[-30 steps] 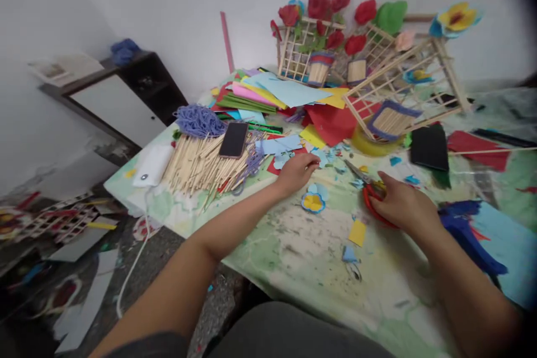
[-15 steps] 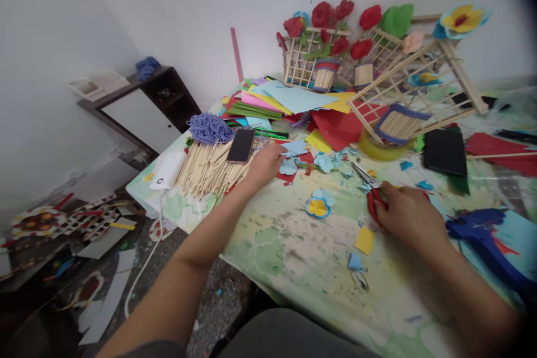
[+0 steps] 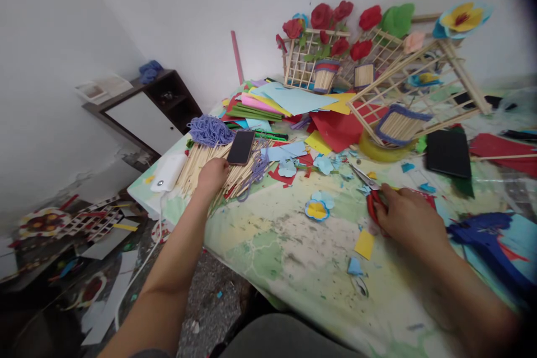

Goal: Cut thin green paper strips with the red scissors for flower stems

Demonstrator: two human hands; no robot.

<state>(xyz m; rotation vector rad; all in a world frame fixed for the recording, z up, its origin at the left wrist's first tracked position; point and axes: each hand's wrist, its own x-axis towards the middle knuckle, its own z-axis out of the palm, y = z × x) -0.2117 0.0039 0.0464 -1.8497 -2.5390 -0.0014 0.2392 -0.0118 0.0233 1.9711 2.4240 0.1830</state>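
My left hand [image 3: 212, 173] reaches out over a heap of thin wooden sticks [image 3: 200, 165] at the table's left side, fingers curled down onto them, just below a dark phone [image 3: 241, 147] lying on the heap. Whether it grips any stick I cannot make out. My right hand [image 3: 405, 217] rests on the table with its fingers closed round the red handles of a pair of scissors [image 3: 369, 189], whose blades point up and left. A small blue and yellow paper flower [image 3: 318, 207] lies between my hands.
Purple yarn [image 3: 208, 129] and a white power bank [image 3: 168, 172] flank the sticks. Stacked coloured paper [image 3: 272, 99], stick lattices with red paper flowers [image 3: 319, 50], a black pad [image 3: 447, 152] and paper scraps crowd the far side of the green-patterned table [image 3: 293, 257]. A dark shelf [image 3: 146, 106] stands left.
My left hand has moved left, from the blue paper pieces near the table's middle across to the heap of sticks. My right hand has stayed on the scissors.
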